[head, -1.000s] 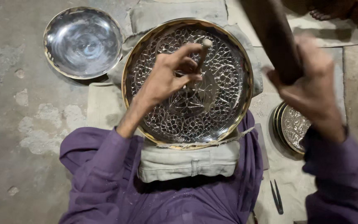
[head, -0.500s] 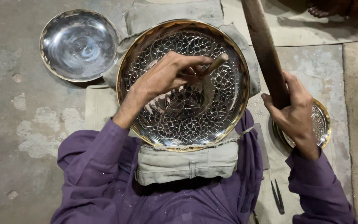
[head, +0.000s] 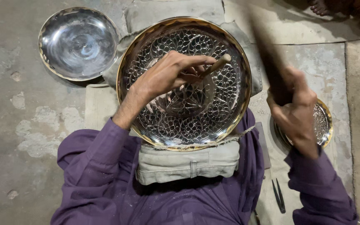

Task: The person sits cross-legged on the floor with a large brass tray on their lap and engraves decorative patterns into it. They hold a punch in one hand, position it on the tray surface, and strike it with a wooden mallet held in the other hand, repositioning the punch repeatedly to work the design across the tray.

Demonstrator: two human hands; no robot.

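Large round metal plate (head: 213,121), silver-toned with a brass-coloured rim and a chased pattern of scrolls and petals over its whole face, seen from above. It rests on a folded grey-green cloth pad (head: 188,163) in the lap of the seated person, whose purple sleeves and garment (head: 105,183) fill the lower part of the view.

Left hand (head: 167,77): over the middle of the plate, fingers closed round a thin wooden-handled punch (head: 215,66), which slants up to the right; its working end is hidden under the fingers, so contact with the plate cannot be told.

Right hand (head: 294,110): to the right of the plate and just clear of its rim, closed in a full grip on the lower end of a long dark wooden mallet (head: 267,54). Mallet and hand are blurred; the mallet runs up and to the left, crossing above the plate's right edge.

Surroundings: a smaller patterned round dish with a brass-coloured rim (head: 323,125) lies on the floor beneath the right hand, partly covered by it. A plain, smooth silver-coloured bowl with a thin gold rim (head: 78,41) lies at upper left, near the large plate, its edge touching a grey cushion (head: 167,14) that shows behind the plate. A pair of dark pointed metal dividers (head: 278,196) lies on the floor at lower right, beside the right sleeve. The worn concrete floor (head: 17,125) is patched and pitted.
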